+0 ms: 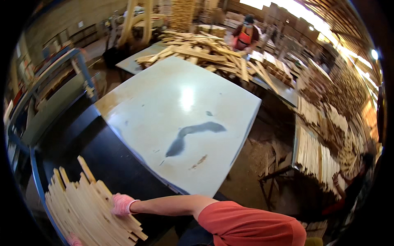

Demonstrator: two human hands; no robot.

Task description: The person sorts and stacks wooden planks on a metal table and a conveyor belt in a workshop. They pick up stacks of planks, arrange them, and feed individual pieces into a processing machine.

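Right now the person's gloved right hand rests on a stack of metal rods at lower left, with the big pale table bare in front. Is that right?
Not quite. The head view shows the right hand in its pink glove on a stack of wooden slats, not metal rods. The rest holds: the stack sits at lower left, and the near part of the pale table is bare.

A fanned stack of thin pale wooden slats (pixel 88 209) lies at lower left, left of the large pale square tabletop (pixel 180 119). Behind the tabletop lies a loose heap of pale wooden boards (pixel 205 51); to its right stand upright rows of pale wooden slats (pixel 314 153).
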